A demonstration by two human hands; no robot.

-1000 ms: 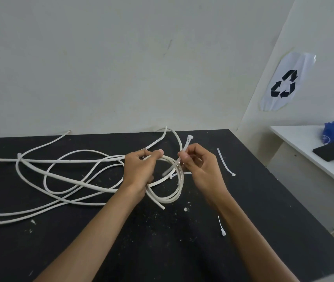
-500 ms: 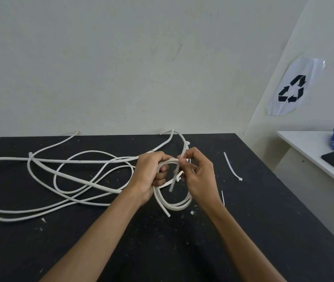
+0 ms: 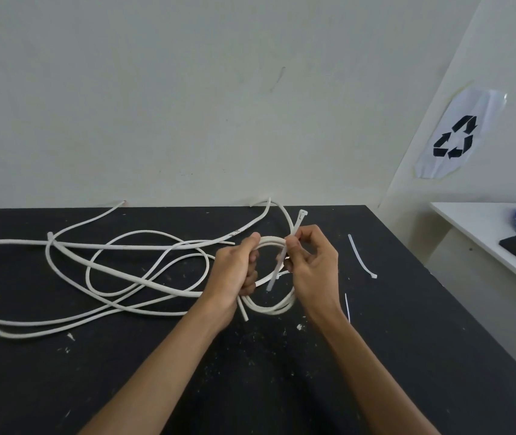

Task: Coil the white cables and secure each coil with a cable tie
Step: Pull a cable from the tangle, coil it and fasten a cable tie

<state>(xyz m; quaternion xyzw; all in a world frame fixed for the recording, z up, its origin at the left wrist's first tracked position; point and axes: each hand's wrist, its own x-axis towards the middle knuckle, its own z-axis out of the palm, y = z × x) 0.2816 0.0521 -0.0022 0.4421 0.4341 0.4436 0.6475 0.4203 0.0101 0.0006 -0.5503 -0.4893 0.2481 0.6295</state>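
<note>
Right hand pinching cable tie across coil

head view, looking forward-down, close over black table.

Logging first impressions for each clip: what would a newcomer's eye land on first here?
First, the two hands at the centre of the black table: the left hand grips a small white cable coil, and the right hand pinches a cable tie upright across it. Next, the loose white cables sprawl over the table's left half. A recycling sign hangs on the right wall.
</note>
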